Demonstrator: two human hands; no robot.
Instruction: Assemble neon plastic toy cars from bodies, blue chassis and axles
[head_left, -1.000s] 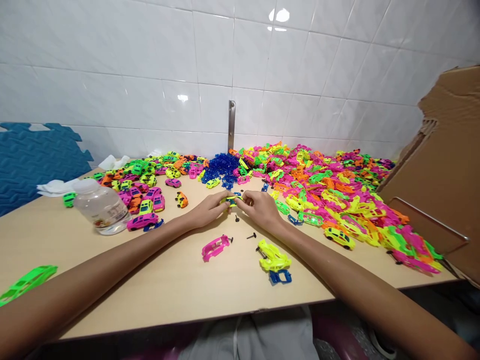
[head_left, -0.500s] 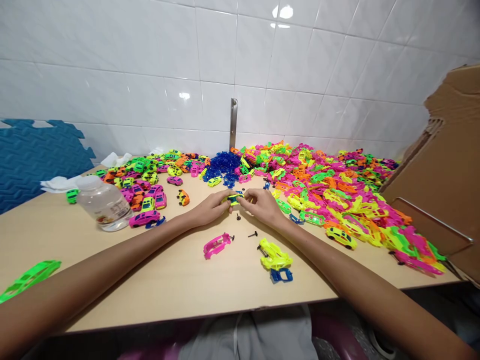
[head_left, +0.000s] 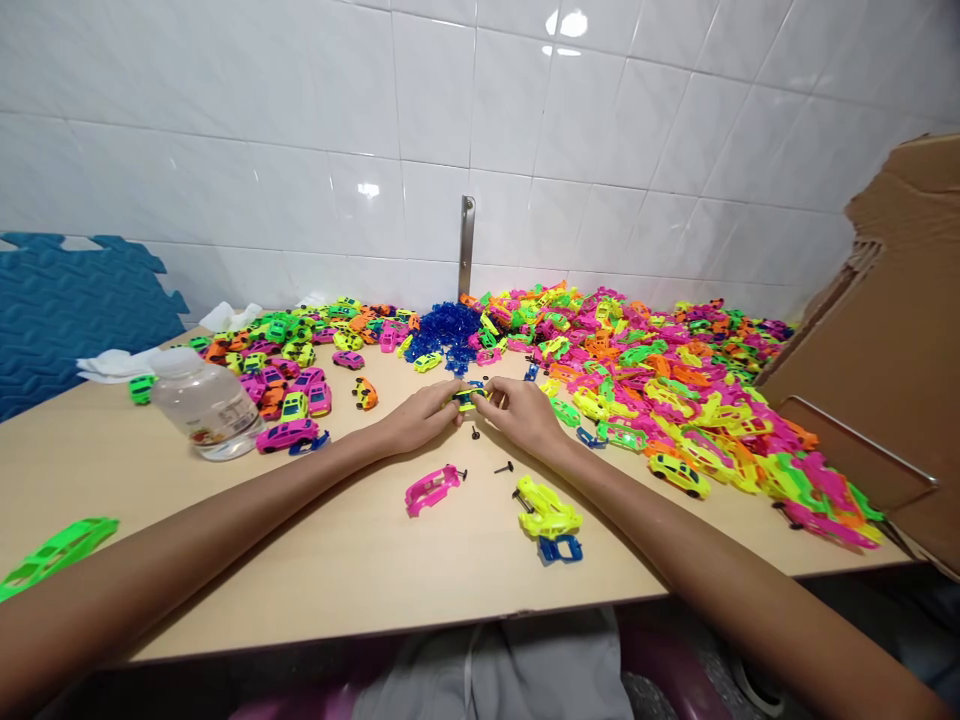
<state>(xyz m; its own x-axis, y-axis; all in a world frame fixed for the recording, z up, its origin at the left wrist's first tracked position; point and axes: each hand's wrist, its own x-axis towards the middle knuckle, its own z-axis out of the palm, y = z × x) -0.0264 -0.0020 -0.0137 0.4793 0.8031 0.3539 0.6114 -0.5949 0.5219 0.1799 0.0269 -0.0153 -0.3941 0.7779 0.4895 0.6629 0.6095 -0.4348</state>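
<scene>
Between my two hands is a small yellow toy car (head_left: 471, 398) with dark blue window parts, partly covered by fingers. My left hand (head_left: 424, 418) pinches its left end, and my right hand (head_left: 521, 412) grips its right end. Just below them on the table lies a black wheel axle (head_left: 475, 433), with another axle (head_left: 504, 468) nearer the front edge. A pink car shell (head_left: 433, 489) rests to the left of these. A yellow car shell (head_left: 549, 508) lies to the right, touching a blue window piece (head_left: 560, 549).
Finished-looking toy cars (head_left: 296, 405) spread over the left, beside a clear plastic jar (head_left: 206, 410). A blue heap of window pieces (head_left: 448, 332) sits at the back. Loose colourful shells (head_left: 637, 370) cover the right, against a cardboard box (head_left: 877, 380). A green shell (head_left: 60, 552) lies front left.
Both hands stay in place around the yellow toy car, with barely any finger movement. The whole view has shifted very slightly.
</scene>
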